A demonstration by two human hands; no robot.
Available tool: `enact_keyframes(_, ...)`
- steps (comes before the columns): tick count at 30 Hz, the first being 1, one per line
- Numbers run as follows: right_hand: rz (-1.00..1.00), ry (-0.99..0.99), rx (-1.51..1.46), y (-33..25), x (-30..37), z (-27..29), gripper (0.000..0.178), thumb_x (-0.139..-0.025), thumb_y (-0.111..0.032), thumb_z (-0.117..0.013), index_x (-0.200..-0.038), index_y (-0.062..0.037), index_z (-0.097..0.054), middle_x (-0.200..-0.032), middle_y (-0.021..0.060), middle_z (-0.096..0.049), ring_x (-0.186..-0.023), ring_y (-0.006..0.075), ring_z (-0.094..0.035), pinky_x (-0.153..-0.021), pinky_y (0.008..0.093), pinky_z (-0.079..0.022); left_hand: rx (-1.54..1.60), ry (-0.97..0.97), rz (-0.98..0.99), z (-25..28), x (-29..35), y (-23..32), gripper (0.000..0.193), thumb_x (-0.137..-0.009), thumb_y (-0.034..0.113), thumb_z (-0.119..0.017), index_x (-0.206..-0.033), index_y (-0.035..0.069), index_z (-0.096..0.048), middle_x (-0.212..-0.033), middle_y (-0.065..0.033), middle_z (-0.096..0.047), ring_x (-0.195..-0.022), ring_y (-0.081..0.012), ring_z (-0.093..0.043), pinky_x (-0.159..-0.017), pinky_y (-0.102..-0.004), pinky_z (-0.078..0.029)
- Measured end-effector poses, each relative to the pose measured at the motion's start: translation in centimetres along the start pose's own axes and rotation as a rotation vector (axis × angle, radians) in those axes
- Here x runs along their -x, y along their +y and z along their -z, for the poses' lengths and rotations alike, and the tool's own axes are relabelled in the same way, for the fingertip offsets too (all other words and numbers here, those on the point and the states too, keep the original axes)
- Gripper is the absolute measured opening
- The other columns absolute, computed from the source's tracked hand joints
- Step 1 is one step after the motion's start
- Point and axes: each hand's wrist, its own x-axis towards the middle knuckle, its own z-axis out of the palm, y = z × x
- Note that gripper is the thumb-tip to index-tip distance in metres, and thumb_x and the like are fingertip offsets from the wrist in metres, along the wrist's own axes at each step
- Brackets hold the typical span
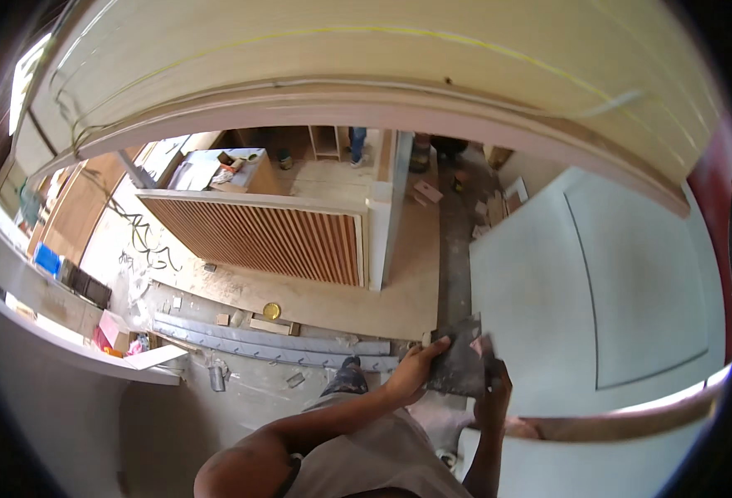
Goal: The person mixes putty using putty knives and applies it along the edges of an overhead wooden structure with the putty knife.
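My left hand (pixel 414 370) grips the left edge of a dark, flat rectangular plate (pixel 459 373), its thumb lying over the top. At the plate's right side my right hand (pixel 493 393) is closed around a small dark tool (pixel 489 358), blurred and partly covered by the fingers, so its exact kind does not show. A pinkish patch shows by the plate's upper right corner. Both hands are held out ahead of my body, close to a large pale panel (pixel 523 282) on the right.
A beam (pixel 366 104) spans overhead. Ahead stands a low slatted wood partition (pixel 258 241). Long grey strips (pixel 274 344), a round yellow lid (pixel 272 311) and a grey can (pixel 217 378) lie on the floor. A white ledge (pixel 154 357) juts in at left. Another person's legs (pixel 357 145) show far back.
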Motion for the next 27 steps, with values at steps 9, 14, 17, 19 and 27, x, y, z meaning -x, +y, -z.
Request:
enact_keyframes(9,0.169,-0.037,-0.158,-2.0,-2.2,-7.0,0.044,-0.098,-0.025,-0.05,-0.126,0.0084,-0.052,-0.128,0.0186,-0.056,-0.116,0.0335,-0.057,-0.099,0.0444,-0.046,-0.13,0.063,-0.155,1.9,1.3,3.7,0.04,-0.095,0.031,-0.062,-0.117,-0.002,-0.058,-0.106,-0.0102,-0.067,-0.092,-0.0189,-0.067,-0.085,-0.0317,-0.053)
enact_keyframes(14,0.324,0.109,-0.294,-6.2,-3.9,-9.9,0.042,-0.103,-0.027,-0.042,-0.129,0.0031,-0.054,-0.12,0.0147,-0.061,-0.113,0.0257,-0.058,-0.092,0.0354,-0.048,0.138,-0.004,-0.207,3.4,2.3,6.6,0.037,-0.095,0.029,-0.062,-0.115,-0.002,-0.059,-0.105,-0.0091,-0.067,-0.091,-0.0173,-0.067,-0.083,-0.0318,-0.053)
enact_keyframes(17,0.233,0.03,-0.248,-3.0,-6.3,-13.7,0.04,-0.1,-0.024,-0.051,-0.132,0.0013,-0.052,-0.108,0.0117,-0.061,-0.112,0.0235,-0.057,-0.088,0.033,-0.048,0.063,0.071,-0.33,4.0,2.0,6.7,0.037,-0.095,0.032,-0.061,-0.114,0.0,-0.06,-0.098,-0.0067,-0.068,-0.09,-0.0156,-0.065,-0.084,-0.0299,-0.051)
enact_keyframes(19,-0.043,-0.115,-0.428,-2.1,-7.3,-15.1,0.04,-0.099,-0.022,-0.054,-0.132,0.0011,-0.052,-0.106,0.0119,-0.06,-0.112,0.024,-0.056,-0.087,0.033,-0.049,-0.219,0.129,-0.278,4.3,4.6,8.7,0.038,-0.096,0.033,-0.061,-0.114,0.0,-0.06,-0.099,-0.007,-0.067,-0.091,-0.016,-0.064,-0.085,-0.0295,-0.05)
enact_keyframes(27,-0.534,-1.13,-2.004,-2.4,-9.4,-15.2,0.039,-0.096,-0.023,-0.058,-0.129,-0.0037,-0.055,-0.101,0.007,-0.065,-0.076,0.0159,-0.063,-0.05,0.0297,-0.048,0.171,0.106,-0.406,8.5,4.6,13.2,0.041,-0.097,0.03,-0.058,-0.124,-0.001,-0.053,-0.111,-0.0105,-0.063,-0.097,-0.0221,-0.065,-0.083,-0.0364,-0.054)
